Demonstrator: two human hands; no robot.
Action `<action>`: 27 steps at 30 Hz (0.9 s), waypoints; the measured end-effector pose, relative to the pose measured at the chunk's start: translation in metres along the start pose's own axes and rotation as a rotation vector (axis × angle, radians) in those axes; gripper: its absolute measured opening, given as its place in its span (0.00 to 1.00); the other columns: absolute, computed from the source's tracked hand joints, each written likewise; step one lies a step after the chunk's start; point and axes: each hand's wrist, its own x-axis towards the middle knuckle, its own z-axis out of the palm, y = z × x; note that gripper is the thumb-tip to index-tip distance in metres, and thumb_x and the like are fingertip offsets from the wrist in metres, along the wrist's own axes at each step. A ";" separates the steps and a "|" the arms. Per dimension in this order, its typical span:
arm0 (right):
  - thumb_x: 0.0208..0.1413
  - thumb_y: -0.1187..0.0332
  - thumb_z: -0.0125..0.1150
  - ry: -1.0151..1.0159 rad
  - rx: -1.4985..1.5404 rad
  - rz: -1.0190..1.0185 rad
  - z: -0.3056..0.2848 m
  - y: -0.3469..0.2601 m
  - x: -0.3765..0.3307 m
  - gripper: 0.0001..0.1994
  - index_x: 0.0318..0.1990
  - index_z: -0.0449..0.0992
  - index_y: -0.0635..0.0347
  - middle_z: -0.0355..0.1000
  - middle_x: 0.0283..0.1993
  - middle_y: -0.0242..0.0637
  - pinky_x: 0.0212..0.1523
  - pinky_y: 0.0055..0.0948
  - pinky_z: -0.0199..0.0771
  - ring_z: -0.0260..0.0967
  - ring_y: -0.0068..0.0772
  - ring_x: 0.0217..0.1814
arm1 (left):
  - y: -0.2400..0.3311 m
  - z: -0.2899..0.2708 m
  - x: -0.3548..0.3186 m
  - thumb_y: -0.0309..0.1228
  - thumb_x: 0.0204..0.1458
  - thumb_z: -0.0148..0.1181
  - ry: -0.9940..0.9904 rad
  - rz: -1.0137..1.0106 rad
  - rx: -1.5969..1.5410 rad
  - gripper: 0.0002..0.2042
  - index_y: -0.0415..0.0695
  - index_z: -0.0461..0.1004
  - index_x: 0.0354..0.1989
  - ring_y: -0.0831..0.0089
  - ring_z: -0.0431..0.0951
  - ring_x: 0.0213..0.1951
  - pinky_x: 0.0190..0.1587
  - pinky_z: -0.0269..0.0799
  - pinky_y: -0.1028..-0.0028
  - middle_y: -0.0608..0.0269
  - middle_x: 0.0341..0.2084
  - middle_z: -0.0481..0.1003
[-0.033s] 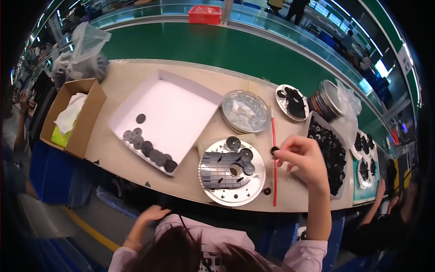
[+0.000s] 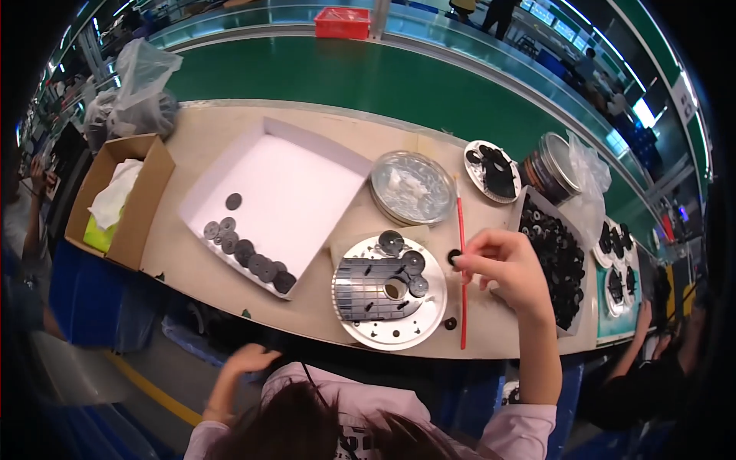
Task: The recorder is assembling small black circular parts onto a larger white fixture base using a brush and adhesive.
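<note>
Between the thumb and fingers of my right hand (image 2: 498,264) is a small black round part (image 2: 454,257), held above the table beside a thin red stick (image 2: 461,291). To its left stands a round silvery plate (image 2: 422,326) bearing a dark, grid-lined plate (image 2: 364,284) and several black discs (image 2: 413,263). Another small dark ring (image 2: 450,323) lies on the table between the plate and the stick. My left hand (image 2: 254,359) is low by the table's front edge, fingers stretched out, holding nothing visible.
A white tray (image 2: 303,184) holds several dark discs at its near corner. Farther back is a round clear-topped tin (image 2: 412,188). On the right, a box (image 2: 569,331) is heaped with black parts. A cardboard box (image 2: 149,207) stands left. Another person's hand (image 2: 642,316) shows far right.
My right hand has shifted slightly left, with the black round part still pinched. My left hand has moved a little left. The view has also shifted slightly.
</note>
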 end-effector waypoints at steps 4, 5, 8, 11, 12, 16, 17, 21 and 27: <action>0.43 0.73 0.62 -0.201 0.009 0.158 0.000 0.008 0.016 0.04 0.26 0.73 0.62 0.74 0.23 0.34 0.16 0.12 0.57 0.69 0.17 0.20 | 0.109 -0.150 -0.103 0.34 0.48 0.57 0.115 0.256 -0.135 0.10 0.41 0.78 0.32 0.72 0.76 0.25 0.30 0.70 0.76 0.57 0.24 0.77; 0.43 0.72 0.62 -0.316 0.006 0.222 -0.001 0.009 0.021 0.04 0.27 0.74 0.63 0.73 0.23 0.33 0.15 0.11 0.56 0.69 0.16 0.19 | 0.128 -0.168 -0.118 0.28 0.46 0.57 0.257 0.410 -0.161 0.07 0.39 0.78 0.30 0.73 0.76 0.26 0.29 0.69 0.77 0.57 0.24 0.77; 0.44 0.73 0.62 -0.384 0.028 0.300 -0.002 0.007 0.030 0.04 0.27 0.74 0.63 0.72 0.20 0.33 0.13 0.10 0.52 0.66 0.14 0.15 | 0.200 -0.183 -0.133 0.20 0.36 0.58 0.601 0.687 -0.274 0.07 0.39 0.77 0.26 0.67 0.76 0.27 0.33 0.69 0.75 0.59 0.22 0.76; 0.44 0.75 0.61 -0.496 0.070 0.378 -0.009 0.015 0.040 0.04 0.28 0.73 0.64 0.72 0.18 0.34 0.12 0.11 0.52 0.63 0.14 0.13 | 0.260 -0.177 -0.105 0.28 0.37 0.61 0.660 1.002 -0.066 0.13 0.42 0.76 0.35 0.61 0.72 0.38 0.41 0.67 0.68 0.57 0.36 0.74; 0.45 0.76 0.60 -0.588 0.127 0.394 -0.009 0.013 0.045 0.04 0.28 0.73 0.65 0.71 0.18 0.34 0.12 0.11 0.52 0.61 0.14 0.12 | 0.276 -0.174 -0.100 0.29 0.37 0.63 0.655 1.036 0.023 0.18 0.44 0.75 0.40 0.59 0.69 0.43 0.43 0.67 0.67 0.56 0.42 0.70; 0.45 0.76 0.61 -0.660 0.076 0.420 -0.005 0.015 0.055 0.04 0.28 0.72 0.67 0.71 0.17 0.35 0.12 0.11 0.53 0.59 0.12 0.11 | 0.298 -0.152 -0.066 0.40 0.35 0.67 0.543 1.150 0.050 0.25 0.47 0.72 0.45 0.52 0.65 0.50 0.52 0.61 0.60 0.52 0.49 0.65; 0.45 0.76 0.61 -0.659 0.079 0.425 -0.006 0.015 0.057 0.04 0.28 0.72 0.67 0.71 0.17 0.35 0.12 0.11 0.53 0.59 0.12 0.11 | 0.298 -0.150 -0.061 0.41 0.34 0.67 0.503 1.161 0.061 0.26 0.48 0.72 0.45 0.52 0.65 0.50 0.51 0.61 0.59 0.52 0.50 0.65; 0.45 0.77 0.61 -0.732 0.046 0.444 -0.004 0.009 0.058 0.04 0.28 0.73 0.66 0.70 0.16 0.34 0.12 0.11 0.52 0.58 0.11 0.11 | 0.295 -0.140 -0.061 0.46 0.37 0.63 0.590 1.108 0.186 0.26 0.54 0.71 0.49 0.58 0.65 0.51 0.52 0.59 0.60 0.55 0.50 0.66; 0.44 0.76 0.62 -0.741 0.019 0.471 -0.005 0.007 0.067 0.04 0.25 0.73 0.65 0.70 0.16 0.32 0.13 0.11 0.52 0.58 0.11 0.12 | 0.301 -0.138 -0.054 0.46 0.41 0.60 0.580 1.125 0.255 0.22 0.55 0.72 0.47 0.63 0.67 0.48 0.50 0.59 0.60 0.61 0.49 0.67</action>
